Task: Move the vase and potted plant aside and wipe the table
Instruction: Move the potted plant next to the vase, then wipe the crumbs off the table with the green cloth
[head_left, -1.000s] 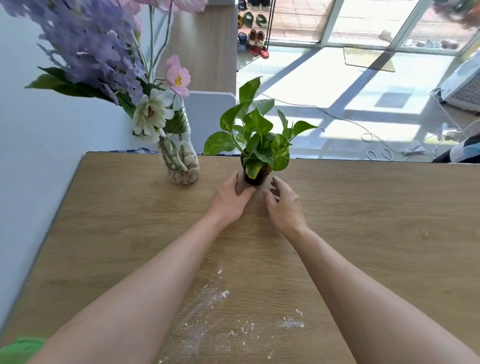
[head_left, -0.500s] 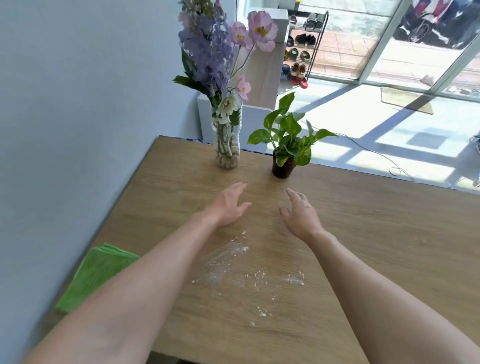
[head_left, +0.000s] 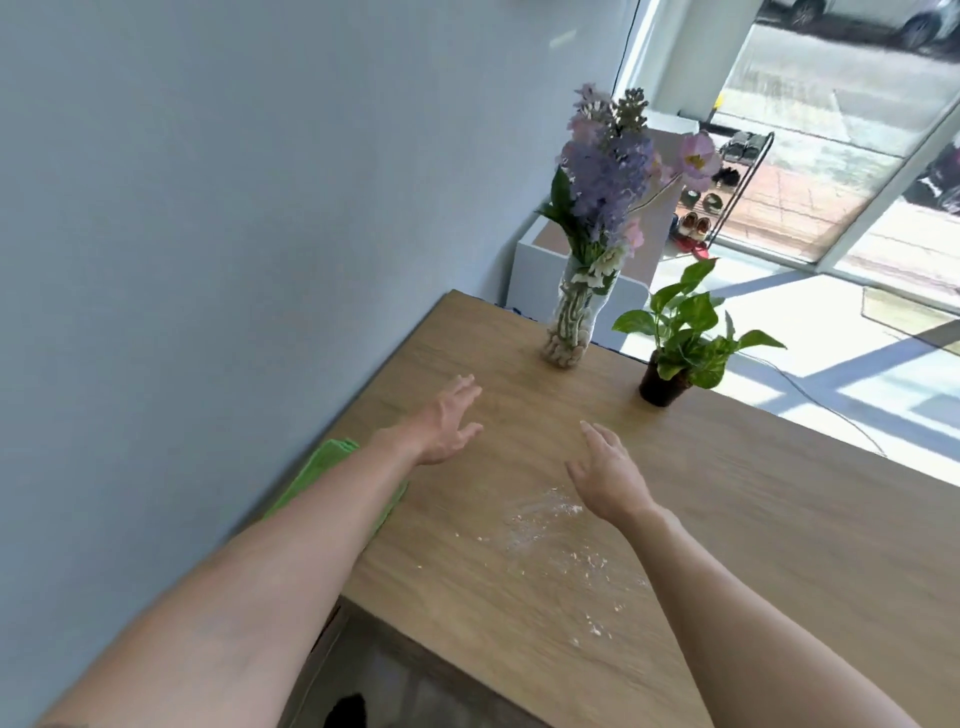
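Note:
A clear vase (head_left: 570, 326) of purple and pink flowers, with pebbles in its base, stands at the table's far edge. To its right is a small potted plant (head_left: 670, 370) with green leaves in a dark pot. Both of my hands hover empty above the wooden table (head_left: 779, 519), fingers straight. My left hand (head_left: 445, 422) is near the wall side; my right hand (head_left: 609, 477) is just past a patch of white powder (head_left: 545, 525). A folded green cloth (head_left: 332, 467) lies at the table's left edge, partly hidden under my left forearm.
A blue-grey wall (head_left: 208, 260) runs close along the table's left side. Behind the table are a white cabinet (head_left: 535, 260), a shoe rack (head_left: 717, 197) and large windows. A cable (head_left: 810, 395) lies on the sunlit floor.
Both hands have let go of the plant pot and drawn back toward me. The view has swung left, bringing the wall and the green cloth further into sight.

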